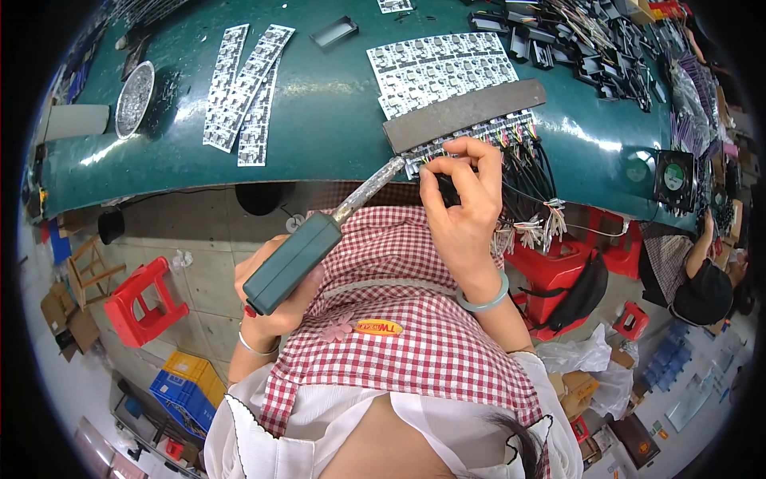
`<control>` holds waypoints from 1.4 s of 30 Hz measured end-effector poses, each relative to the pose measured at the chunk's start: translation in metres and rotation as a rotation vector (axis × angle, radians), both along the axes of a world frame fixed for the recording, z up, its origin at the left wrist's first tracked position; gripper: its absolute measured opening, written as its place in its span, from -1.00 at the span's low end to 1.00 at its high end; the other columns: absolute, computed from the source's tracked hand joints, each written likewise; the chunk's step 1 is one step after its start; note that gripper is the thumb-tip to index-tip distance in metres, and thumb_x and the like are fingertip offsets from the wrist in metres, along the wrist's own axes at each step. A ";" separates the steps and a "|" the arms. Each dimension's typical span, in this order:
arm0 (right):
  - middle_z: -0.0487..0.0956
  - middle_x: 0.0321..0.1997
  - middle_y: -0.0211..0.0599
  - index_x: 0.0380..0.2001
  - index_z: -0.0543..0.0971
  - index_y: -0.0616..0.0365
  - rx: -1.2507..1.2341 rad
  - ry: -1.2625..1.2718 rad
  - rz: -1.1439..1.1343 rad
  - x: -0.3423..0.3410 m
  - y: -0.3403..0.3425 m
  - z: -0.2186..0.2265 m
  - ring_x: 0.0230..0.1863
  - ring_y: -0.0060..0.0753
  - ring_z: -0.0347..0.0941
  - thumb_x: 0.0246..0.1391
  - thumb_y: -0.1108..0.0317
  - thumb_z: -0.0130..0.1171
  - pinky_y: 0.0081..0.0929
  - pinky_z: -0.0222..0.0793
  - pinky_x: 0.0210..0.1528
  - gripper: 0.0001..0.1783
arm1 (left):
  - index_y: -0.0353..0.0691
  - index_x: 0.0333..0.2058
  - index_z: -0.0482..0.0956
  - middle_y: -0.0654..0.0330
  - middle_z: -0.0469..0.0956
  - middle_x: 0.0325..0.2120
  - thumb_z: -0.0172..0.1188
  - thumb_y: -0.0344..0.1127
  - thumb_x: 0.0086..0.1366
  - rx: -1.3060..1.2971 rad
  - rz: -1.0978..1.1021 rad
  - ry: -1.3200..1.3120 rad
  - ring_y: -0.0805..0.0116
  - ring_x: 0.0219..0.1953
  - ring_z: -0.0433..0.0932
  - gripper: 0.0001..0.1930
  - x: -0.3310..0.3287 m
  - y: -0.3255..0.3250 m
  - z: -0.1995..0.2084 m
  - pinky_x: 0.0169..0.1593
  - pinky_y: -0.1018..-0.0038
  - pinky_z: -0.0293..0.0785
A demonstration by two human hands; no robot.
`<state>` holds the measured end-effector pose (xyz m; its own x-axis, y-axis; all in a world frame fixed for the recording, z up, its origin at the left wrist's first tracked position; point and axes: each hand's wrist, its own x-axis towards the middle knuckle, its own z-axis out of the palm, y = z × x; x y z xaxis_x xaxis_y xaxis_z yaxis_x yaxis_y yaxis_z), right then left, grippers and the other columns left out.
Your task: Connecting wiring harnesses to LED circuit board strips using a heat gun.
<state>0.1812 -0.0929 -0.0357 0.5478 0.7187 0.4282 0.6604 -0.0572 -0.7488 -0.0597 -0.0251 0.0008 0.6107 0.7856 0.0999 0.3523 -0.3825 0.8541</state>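
Observation:
My left hand [275, 299] is wrapped round the dark green handle of a soldering iron [295, 259]. The iron's metal barrel slants up to the right, its tip at the left end of a row of circuit boards [411, 165] along the table edge. Close to that tip, my right hand [467, 207] is closed in a pinch, thumb against fingers; whatever is between them is too small to make out. A flat grey bar [463, 116] lies across the board panels. Black cables [538, 172] with coloured wire ends hang from the boards, right of my right hand.
White circuit board panels [443, 60] lie behind the bar, and loose strips [243, 88] to the left. A bowl [134, 100] stands farther left on the green table [319, 120]. Black plastic housings [542, 48] pile up at back right. Red stools [148, 303] stand below; another person [702, 279] sits right.

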 end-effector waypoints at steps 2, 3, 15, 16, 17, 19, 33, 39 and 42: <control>0.46 -0.13 -0.22 -0.45 0.55 0.23 0.008 -0.001 -0.008 0.000 0.000 -0.002 -0.25 -0.25 0.38 -0.23 0.66 0.33 -0.37 0.36 -0.21 -0.79 | -0.47 -0.34 0.62 0.00 0.62 -0.41 0.34 -0.57 -0.14 -0.006 0.010 0.005 0.17 -0.44 0.64 -0.72 0.001 -0.001 -0.001 -0.34 0.45 0.54; 0.46 -0.14 -0.22 -0.45 0.56 0.23 0.015 -0.020 -0.021 -0.002 0.001 -0.003 -0.25 -0.25 0.37 -0.24 0.65 0.33 -0.37 0.34 -0.22 -0.79 | -0.47 -0.34 0.62 0.00 0.62 -0.41 0.34 -0.57 -0.13 -0.009 0.013 0.001 0.17 -0.45 0.64 -0.72 0.000 -0.001 -0.002 -0.34 0.45 0.53; 0.45 -0.19 -0.24 -0.43 0.55 0.23 0.052 -0.133 -0.088 -0.012 0.005 -0.009 -0.24 -0.22 0.33 -0.25 0.67 0.32 -0.34 0.30 -0.25 -0.76 | -0.45 -0.38 0.61 0.00 0.60 -0.43 0.35 -0.56 -0.10 0.066 -0.067 -0.016 0.16 -0.47 0.62 -0.77 0.003 0.004 0.000 -0.39 0.46 0.52; 0.46 -0.20 -0.24 -0.43 0.55 0.23 0.052 -0.142 -0.089 -0.013 0.005 -0.009 -0.25 -0.22 0.33 -0.25 0.67 0.32 -0.34 0.30 -0.26 -0.76 | -0.44 -0.39 0.61 0.00 0.60 -0.44 0.35 -0.56 -0.11 0.065 -0.077 -0.019 0.16 -0.48 0.62 -0.77 0.003 0.004 -0.001 -0.39 0.45 0.52; 0.46 -0.20 -0.24 -0.43 0.55 0.23 0.052 -0.142 -0.089 -0.013 0.006 -0.009 -0.25 -0.22 0.33 -0.25 0.67 0.32 -0.34 0.30 -0.26 -0.76 | -0.44 -0.39 0.61 0.00 0.60 -0.44 0.35 -0.56 -0.11 0.065 -0.076 -0.019 0.16 -0.48 0.62 -0.77 0.003 0.004 -0.001 -0.39 0.45 0.52; 0.46 -0.21 -0.24 -0.43 0.54 0.25 0.060 -0.192 -0.092 -0.014 0.006 -0.009 -0.25 -0.22 0.34 -0.26 0.68 0.32 -0.35 0.30 -0.27 -0.75 | -0.43 -0.41 0.61 0.02 0.59 -0.45 0.34 -0.57 -0.13 0.086 -0.074 -0.042 0.16 -0.48 0.61 -0.78 0.004 0.004 -0.003 -0.41 0.45 0.51; 0.47 -0.24 -0.24 -0.41 0.53 0.26 0.077 -0.247 -0.074 -0.012 0.006 -0.010 -0.27 -0.20 0.36 -0.29 0.71 0.30 -0.35 0.31 -0.29 -0.72 | -0.45 -0.37 0.58 0.04 0.52 -0.51 0.31 -0.52 -0.09 0.099 -0.138 -0.060 0.25 -0.57 0.50 -0.77 0.002 0.013 -0.005 -0.47 0.46 0.37; 0.47 -0.24 -0.25 -0.41 0.53 0.25 0.078 -0.248 -0.066 -0.011 0.006 -0.011 -0.26 -0.20 0.37 -0.30 0.72 0.30 -0.35 0.32 -0.28 -0.71 | -0.43 -0.41 0.58 0.04 0.55 -0.50 0.29 -0.57 -0.15 0.112 -0.097 -0.042 0.20 -0.53 0.55 -0.77 -0.001 0.010 0.003 -0.42 0.45 0.45; 0.47 -0.24 -0.25 -0.41 0.53 0.25 0.076 -0.248 -0.064 -0.011 0.005 -0.011 -0.26 -0.20 0.37 -0.30 0.72 0.30 -0.35 0.32 -0.28 -0.71 | -0.42 -0.46 0.58 0.01 0.58 -0.50 0.26 -0.60 -0.23 0.174 -0.067 -0.021 0.11 -0.51 0.61 -0.78 0.001 0.009 0.006 -0.39 0.42 0.53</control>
